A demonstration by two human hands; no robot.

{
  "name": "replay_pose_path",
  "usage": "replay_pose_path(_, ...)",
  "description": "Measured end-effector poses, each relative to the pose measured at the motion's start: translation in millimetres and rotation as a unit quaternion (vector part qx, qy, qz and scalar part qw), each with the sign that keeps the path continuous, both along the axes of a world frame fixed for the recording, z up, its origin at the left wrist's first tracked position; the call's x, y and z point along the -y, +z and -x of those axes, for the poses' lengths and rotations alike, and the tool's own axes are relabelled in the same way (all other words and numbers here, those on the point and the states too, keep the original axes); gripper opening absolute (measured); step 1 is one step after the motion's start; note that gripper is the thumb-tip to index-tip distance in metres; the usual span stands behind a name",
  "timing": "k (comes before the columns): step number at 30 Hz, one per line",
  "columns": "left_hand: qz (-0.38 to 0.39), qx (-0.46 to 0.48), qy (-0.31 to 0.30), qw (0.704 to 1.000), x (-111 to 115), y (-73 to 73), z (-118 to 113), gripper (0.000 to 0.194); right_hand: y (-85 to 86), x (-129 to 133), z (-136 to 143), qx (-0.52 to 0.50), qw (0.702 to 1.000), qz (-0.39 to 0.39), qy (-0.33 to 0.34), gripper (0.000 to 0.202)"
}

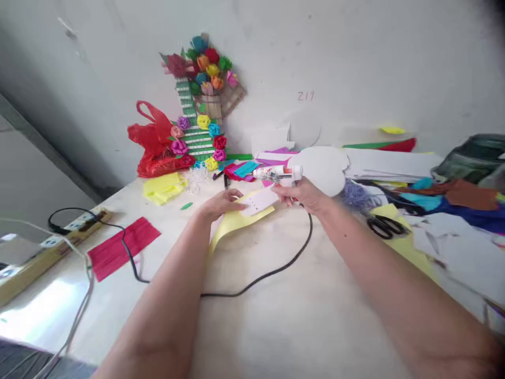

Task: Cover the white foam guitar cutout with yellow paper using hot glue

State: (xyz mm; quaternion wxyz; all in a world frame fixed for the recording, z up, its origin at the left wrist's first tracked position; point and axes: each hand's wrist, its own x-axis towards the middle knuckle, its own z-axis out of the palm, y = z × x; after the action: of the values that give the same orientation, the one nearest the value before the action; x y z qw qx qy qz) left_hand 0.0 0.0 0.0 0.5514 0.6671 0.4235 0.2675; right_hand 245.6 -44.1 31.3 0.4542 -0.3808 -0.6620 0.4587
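My right hand (298, 196) is wrapped round the handle of a white glue gun (274, 172), whose nozzle points left. A white paper piece (258, 202) with small dark dots lies over a yellow paper sheet (236, 223), just below the gun. My left hand (221, 204) grips the left end of these papers, thumb and fingers closed on the edge. The sheet's lower left part curls up off the table. From the gun a black cord (276, 271) loops down and passes behind my left forearm.
Behind stand paper-flower crafts (197, 126) and a red plastic bag (155, 142). At left are red crepe paper (124, 247) and a power strip (84, 226). To the right lie black-handled scissors (384, 226), purple yarn (359, 195) and white paper sheets (394, 164).
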Motion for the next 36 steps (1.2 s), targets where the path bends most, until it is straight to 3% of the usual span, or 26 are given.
replay_pose_path(6, -0.076, -0.225, 0.070, 0.969, -9.7, -2.9, -2.5, 0.053, -2.7, -0.5, -1.7, 0.046, 0.998, 0.029, -0.011, 0.025)
replay_pose_path(13, -0.243, -0.420, 0.074, 0.871, -17.2, -8.1, -4.3, 0.071, -5.2, 2.9, 8.7, 0.102, 0.989, 0.073, -0.074, 0.021)
replay_pose_path(15, -0.257, -0.434, 0.071, 0.861, -16.9, -13.8, -1.9, 0.078, -5.2, 3.8, 9.3, 0.124, 0.986, 0.075, -0.081, 0.022)
replay_pose_path(20, -0.256, -0.422, 0.073, 0.867, -13.9, -23.6, 1.3, 0.084, 4.0, 3.7, 8.2, 0.192, 0.975, 0.090, -0.064, 0.023)
replay_pose_path(27, -0.267, -0.390, 0.071, 0.879, -13.7, -23.5, -2.1, 0.058, 28.7, -5.4, 13.8, 0.306, 0.943, 0.108, -0.071, 0.028)
replay_pose_path(36, -0.267, -0.380, 0.060, 0.884, -14.1, -23.3, -1.4, 0.054, 28.6, -19.1, 20.1, 0.366, 0.922, 0.111, -0.056, 0.044)
